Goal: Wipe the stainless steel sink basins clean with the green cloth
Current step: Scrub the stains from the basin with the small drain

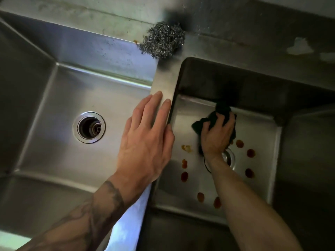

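While the right hand is down in the R stainless steel basin, its fingers are curled round the dark green bunched cloth, pressing it on the basin floor near the back wall. That is just beyond the round R drain, which the wrist partly hides. The left hand lies flat, fingers straight & slightly spread, holding nothing, on the flat steel divider strip btw the basins. Reddish-brown blotches ring the R drain; one at L looks smeared, yellowish. L stainless steel basin: round chrome drain in floor, bluish sheen on back wall. Grey steel-wool scrubber ball sits on the rear ledge at the head of the divider. Behind: greyish stained wall, patchy. Light dim.
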Tool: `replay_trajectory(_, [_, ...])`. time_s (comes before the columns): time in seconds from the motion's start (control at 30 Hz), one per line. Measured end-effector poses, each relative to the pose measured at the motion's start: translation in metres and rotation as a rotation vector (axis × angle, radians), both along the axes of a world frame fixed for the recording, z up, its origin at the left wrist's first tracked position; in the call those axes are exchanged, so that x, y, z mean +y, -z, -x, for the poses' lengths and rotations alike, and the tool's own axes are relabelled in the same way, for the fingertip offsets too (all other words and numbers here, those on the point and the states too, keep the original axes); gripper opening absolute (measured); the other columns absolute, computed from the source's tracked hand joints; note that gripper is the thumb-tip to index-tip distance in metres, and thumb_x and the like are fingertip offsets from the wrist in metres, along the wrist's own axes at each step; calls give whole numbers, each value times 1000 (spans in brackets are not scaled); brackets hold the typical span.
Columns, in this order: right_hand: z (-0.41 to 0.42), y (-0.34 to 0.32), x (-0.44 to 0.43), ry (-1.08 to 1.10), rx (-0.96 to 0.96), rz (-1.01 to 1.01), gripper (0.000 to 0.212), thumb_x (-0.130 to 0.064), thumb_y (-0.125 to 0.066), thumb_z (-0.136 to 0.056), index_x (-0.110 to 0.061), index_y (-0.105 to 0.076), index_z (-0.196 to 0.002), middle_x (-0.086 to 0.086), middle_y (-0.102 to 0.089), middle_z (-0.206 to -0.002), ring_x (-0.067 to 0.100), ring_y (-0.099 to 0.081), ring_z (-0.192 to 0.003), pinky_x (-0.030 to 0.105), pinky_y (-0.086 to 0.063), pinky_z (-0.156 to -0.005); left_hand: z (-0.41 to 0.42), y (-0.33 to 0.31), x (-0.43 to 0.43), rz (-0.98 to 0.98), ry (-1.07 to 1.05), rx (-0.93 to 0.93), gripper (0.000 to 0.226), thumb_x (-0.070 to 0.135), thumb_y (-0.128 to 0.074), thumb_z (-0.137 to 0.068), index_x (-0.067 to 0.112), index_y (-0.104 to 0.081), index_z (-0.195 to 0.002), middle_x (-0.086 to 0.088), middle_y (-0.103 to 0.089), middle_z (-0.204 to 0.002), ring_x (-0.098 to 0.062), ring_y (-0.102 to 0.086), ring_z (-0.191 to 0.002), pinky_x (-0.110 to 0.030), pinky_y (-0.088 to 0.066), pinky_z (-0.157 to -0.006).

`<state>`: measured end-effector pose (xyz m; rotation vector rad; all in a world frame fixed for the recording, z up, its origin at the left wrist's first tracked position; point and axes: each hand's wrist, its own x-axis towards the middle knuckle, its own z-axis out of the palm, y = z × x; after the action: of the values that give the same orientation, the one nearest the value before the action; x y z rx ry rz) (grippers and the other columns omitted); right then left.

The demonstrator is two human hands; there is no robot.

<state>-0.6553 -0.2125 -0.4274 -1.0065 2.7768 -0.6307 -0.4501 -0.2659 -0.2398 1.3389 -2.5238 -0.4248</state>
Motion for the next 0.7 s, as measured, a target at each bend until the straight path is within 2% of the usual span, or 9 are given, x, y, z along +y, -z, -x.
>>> replay_trajectory(0.1, [-38, -2, -23, -52, 0, 22, 41, -33, -54, -102, -7, -57, -133, 23, -40, -157, 38, -40, -144, 52, -36, -120, 1, 1, -1, 0, -9, -6, 50, 23, -49, -107, 2, -51, -151, -19, -45, -161, -39, -40, -149, -56, -43, -115])
replay_trajectory(0.23, [-48, 2, -11, -468, -78, 3, 44, -36, -60, -103, -12, -56, -139, 14, -48, -153, 31, -43, -141, 47, -38, -119, 0, 1, -1, -3, 3, -25, 50, 24, -48, -107, 2, -50, -152, -20, -43, -161, -39, -39, -150, -55, -42, -116])
replay_trajectory(0.3, [-25, 3, -7, -405, -86, 34, 54, -33, -61, -102, -12, -47, -149, 13, -49, -152, 29, -45, -140, 47, -39, -119, 0, 1, 0, 2, 5, -22, 51, 25, -49, -107, 2, -50, -152, -20, -43, -161, -39, -39, -150, -54, -42, -117])
replay_trajectory(0.37, [-11, 3, -15, -190, -87, 70, 62, -33, -58, -102, -9, -39, -156, 15, -46, -154, 29, -43, -142, 47, -37, -120, 1, 2, 0, 16, -4, -21, 50, 24, -50, -107, 2, -51, -151, -20, -44, -160, -39, -40, -149, -53, -42, -118])
replay_trajectory(0.43, [-23, 2, -33, -39, -63, 64, 61, -33, -56, -103, -6, -41, -155, 17, -42, -157, 31, -40, -145, 50, -36, -120, 2, 3, -1, 20, -10, -17, 50, 24, -50, -106, 2, -52, -151, -19, -45, -160, -38, -41, -149, -53, -43, -117])
replay_trajectory(0.47, [-36, 1, -41, -53, -46, 62, 59, -34, -55, -103, -6, -42, -154, 17, -40, -159, 31, -38, -147, 50, -35, -121, 3, 3, -1, 15, -9, -16, 50, 24, -50, -106, 2, -52, -151, -19, -45, -160, -39, -41, -149, -53, -42, -117])
replay_trajectory(0.6, [-53, 5, -26, -542, -68, 31, 57, -37, -51, -108, -13, -41, -158, 8, -39, -164, 24, -35, -152, 42, -29, -125, 1, 2, -2, 18, 6, -30, 50, 22, -49, -106, 2, -51, -151, -20, -44, -160, -39, -40, -150, -53, -42, -117])
replay_trajectory(0.63, [-44, 7, -21, -613, -51, 17, 57, -34, -53, -107, -14, -40, -158, 7, -39, -164, 23, -35, -152, 43, -30, -125, 1, 2, -2, 17, 4, -31, 50, 22, -49, -106, 2, -51, -151, -20, -44, -161, -39, -40, -150, -53, -42, -117])
replay_trajectory(0.7, [-22, 10, -22, -554, -11, 5, 58, -26, -57, -104, -12, -41, -157, 10, -40, -163, 26, -36, -151, 46, -32, -123, 2, 2, -1, 19, 1, -23, 49, 22, -50, -106, 2, -52, -151, -20, -44, -160, -39, -40, -150, -53, -42, -117])
